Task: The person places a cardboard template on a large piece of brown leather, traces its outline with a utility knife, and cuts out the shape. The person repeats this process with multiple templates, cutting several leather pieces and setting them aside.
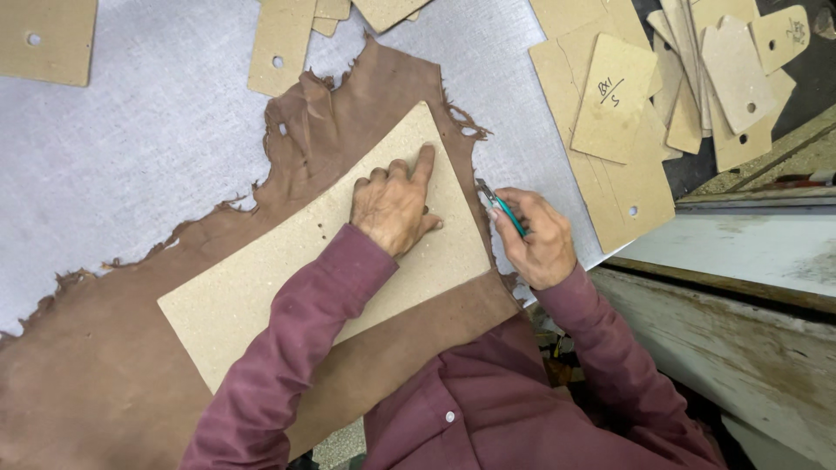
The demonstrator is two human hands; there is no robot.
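Left hand [394, 209]: pressed palm-down and mostly open on the cardboard template [287, 270], forefinger stretched toward its upper corner.
Right hand [538, 239]: closed around a teal-handled knife [501, 206], blade at the template's right edge.
Template: lies flat on the brown leather hide [104, 365], on the grey table [139, 113].
Progress: hide looks uncut around the template; only the right edge is being worked.
Spare templates [623, 104]: stacked beyond the knife.
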